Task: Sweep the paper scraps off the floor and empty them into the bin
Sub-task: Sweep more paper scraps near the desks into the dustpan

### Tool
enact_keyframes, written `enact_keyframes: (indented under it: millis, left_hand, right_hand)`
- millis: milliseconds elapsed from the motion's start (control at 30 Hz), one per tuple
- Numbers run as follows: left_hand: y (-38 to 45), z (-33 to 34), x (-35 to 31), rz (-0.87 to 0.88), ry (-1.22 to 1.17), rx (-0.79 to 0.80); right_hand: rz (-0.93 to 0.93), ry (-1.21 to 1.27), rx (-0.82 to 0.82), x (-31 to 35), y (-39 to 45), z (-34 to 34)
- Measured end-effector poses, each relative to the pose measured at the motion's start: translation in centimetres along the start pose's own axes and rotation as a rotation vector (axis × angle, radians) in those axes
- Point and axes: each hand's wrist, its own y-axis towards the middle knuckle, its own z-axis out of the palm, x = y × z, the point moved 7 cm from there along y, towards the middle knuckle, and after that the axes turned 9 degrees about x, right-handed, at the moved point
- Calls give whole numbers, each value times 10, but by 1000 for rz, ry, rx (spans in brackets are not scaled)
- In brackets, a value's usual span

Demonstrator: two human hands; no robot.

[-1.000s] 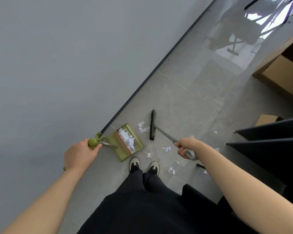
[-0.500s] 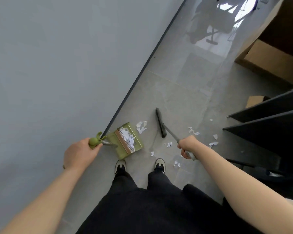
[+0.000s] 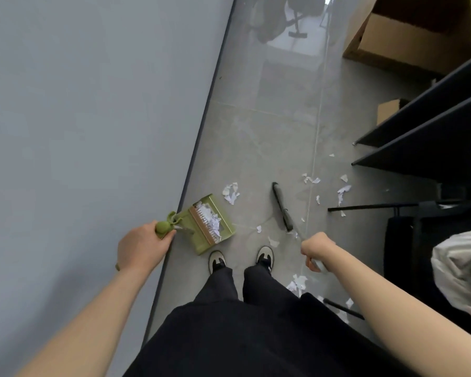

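On the grey tiled floor beside the left wall, a green dustpan sits flat, its mouth facing right and holding a heap of white scraps. The left hand is curled round the pan's upright green handle. The right hand is clenched round the grey broom shaft; the dark broom head rests on the floor right of the pan, well apart from it. Loose scraps lie just beyond the pan's far corner; more lie between broom and pan, near the shoes, and further right by the black shelf legs. No bin is visible.

Risks, as judged: a brisk stroke could scatter the light, crumpled scraps past the pan or under the shelves. Tilting or lifting the pan early could spill the collected heap. Pieces near the feet could be trodden on or kicked away.

The scraps are small, torn, irregular and white, and appear thin and easily disturbed.
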Motion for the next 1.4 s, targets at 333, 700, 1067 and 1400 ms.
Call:
enact_keyframes:
  millis: [333, 700, 1067, 1400]
  left_hand:
    - [4, 6, -3, 20, 33, 10]
    - [7, 22, -6, -16, 31, 16]
    - [7, 26, -2, -19, 19, 23]
    - [5, 23, -9, -18, 7, 29]
  right_hand:
    - [-45, 721, 271, 37, -20, 49]
    - [-72, 543, 102, 52, -5, -5]
    - [-110, 233, 117, 43, -6, 19]
    - [-98, 765, 350, 57, -18, 54]
